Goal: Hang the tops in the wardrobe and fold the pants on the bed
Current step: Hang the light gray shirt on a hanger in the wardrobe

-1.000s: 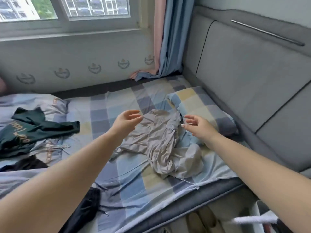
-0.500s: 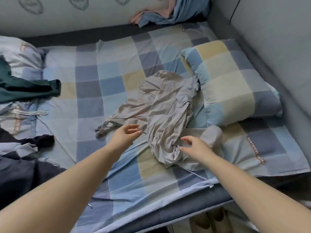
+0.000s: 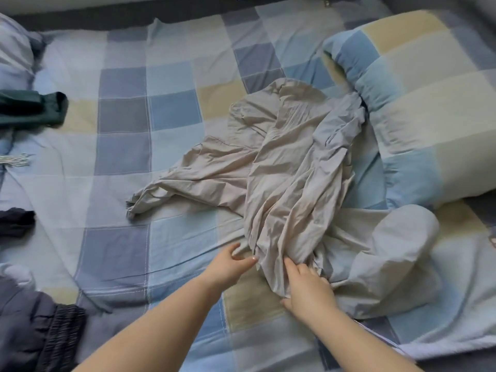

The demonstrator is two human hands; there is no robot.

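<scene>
Both hands have dropped onto the crumpled beige garment (image 3: pixel 290 189) mid-bed (image 3: pixel 123 237) beside the pillow (image 3: pixel 429 103); left hand (image 3: pixel 228 267) pinches its near edge; right hand (image 3: pixel 308 291) clutches bunched cloth; pickup likely beginning; nothing yet hung or folded.

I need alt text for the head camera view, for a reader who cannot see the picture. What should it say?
Two bare hands, left hand and right hand, take hold of the near edge of a crumpled beige-grey thin fabric garment lying on a blue, grey and yellow checked bed sheet. A matching checked pillow lies to the right; a dark green garment lies at the left edge.
</scene>
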